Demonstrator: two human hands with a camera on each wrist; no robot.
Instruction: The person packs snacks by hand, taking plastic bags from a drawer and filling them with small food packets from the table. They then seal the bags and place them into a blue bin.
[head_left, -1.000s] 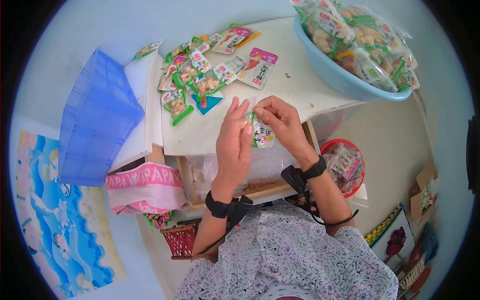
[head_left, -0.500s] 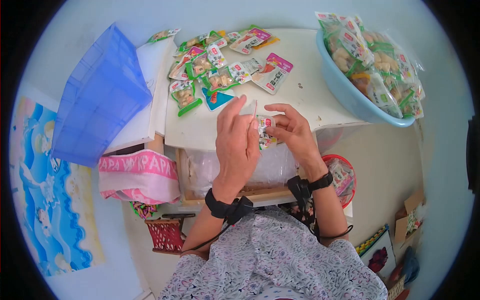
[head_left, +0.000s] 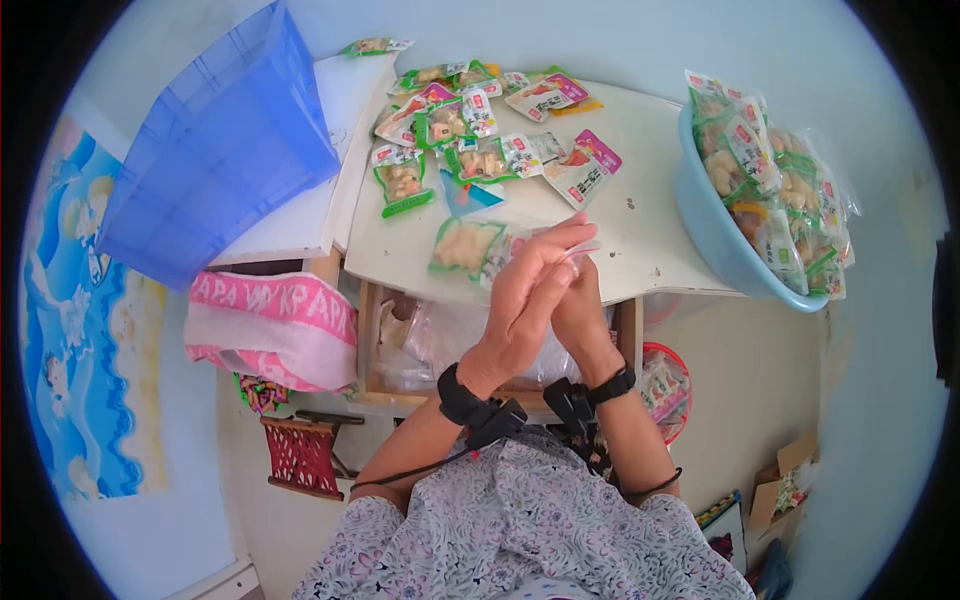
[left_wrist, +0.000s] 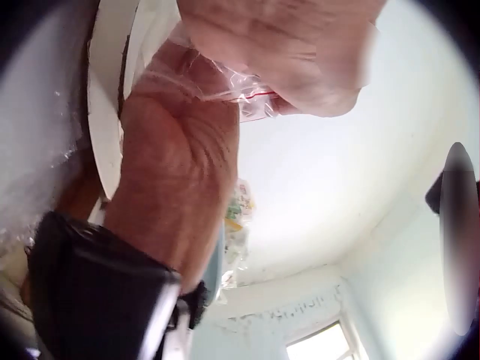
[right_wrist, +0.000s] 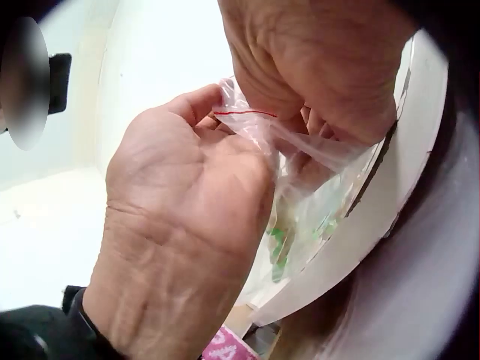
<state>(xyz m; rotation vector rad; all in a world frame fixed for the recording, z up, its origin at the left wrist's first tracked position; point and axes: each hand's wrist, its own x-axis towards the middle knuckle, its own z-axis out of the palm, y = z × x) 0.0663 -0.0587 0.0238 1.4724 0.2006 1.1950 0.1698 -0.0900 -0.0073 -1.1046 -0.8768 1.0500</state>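
Note:
In the head view my left hand [head_left: 530, 305] holds the mouth of a clear zip bag [right_wrist: 247, 116], whose red seal line shows by the thumb in the right wrist view. My right hand [head_left: 582, 315] sits behind it, mostly hidden. In the left wrist view the right hand [left_wrist: 176, 139] reaches up into the clear plastic. The right wrist view shows its fingers curled down inside the bag; I cannot tell whether they grip anything. A green-edged snack packet [head_left: 465, 247] with pale pieces shows inside the bag, left of the hands, over the white tabletop.
Several snack packets [head_left: 480, 158] lie on the white table [head_left: 660, 220]. A blue basin [head_left: 715, 225] of filled bags stands at right, a blue crate [head_left: 225, 150] at left. Below the hands, an open drawer [head_left: 370, 340] contains clear plastic bags. A pink towel [head_left: 270, 330] hangs beside it.
The right hand, earlier beside the left with a snack packet in its fingers, has moved behind it and into the clear bag. A packet now shows inside the bag. The head view has shifted.

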